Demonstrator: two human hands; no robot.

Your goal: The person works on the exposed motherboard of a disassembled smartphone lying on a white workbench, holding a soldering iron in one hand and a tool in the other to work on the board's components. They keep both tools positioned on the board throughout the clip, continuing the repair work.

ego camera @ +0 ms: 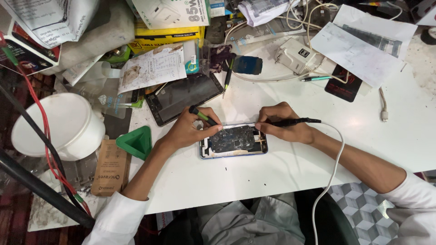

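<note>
Hands [190, 129] [281, 122] with tools over opened phone [234, 141].

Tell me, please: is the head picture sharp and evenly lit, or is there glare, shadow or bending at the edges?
Head view: the opened phone, the left hand and the right hand are sharp; the white table is bright, without hard glare; the left edge is dark; straight edges bend slightly toward the corners.
</note>
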